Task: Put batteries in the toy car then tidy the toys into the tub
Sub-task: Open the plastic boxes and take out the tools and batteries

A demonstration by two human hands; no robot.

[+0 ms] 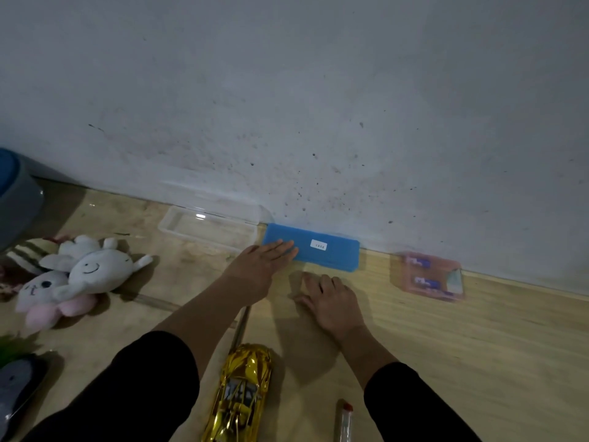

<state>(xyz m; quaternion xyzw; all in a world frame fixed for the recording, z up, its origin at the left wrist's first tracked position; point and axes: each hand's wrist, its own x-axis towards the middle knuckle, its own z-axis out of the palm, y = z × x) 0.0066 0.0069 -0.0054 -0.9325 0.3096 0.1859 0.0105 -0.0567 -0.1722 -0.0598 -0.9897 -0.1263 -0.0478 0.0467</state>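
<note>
The gold toy car (pixel 240 393), lying on the floor between the forearms, is judged light, rigid and slippery, best gripped across its sides, while both hands' fingers are held straight, the left hand (pixel 264 261) touching the blue case (pixel 331 250), the right hand (pixel 328 299) flat on the floor.

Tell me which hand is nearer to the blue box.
Left. The left hand lies with straight fingers on the blue box's left end; the right hand rests on the floor just in front of it.

The white sticker (pixel 318 245) on the blue box (pixel 331 252) is illegible.
</note>
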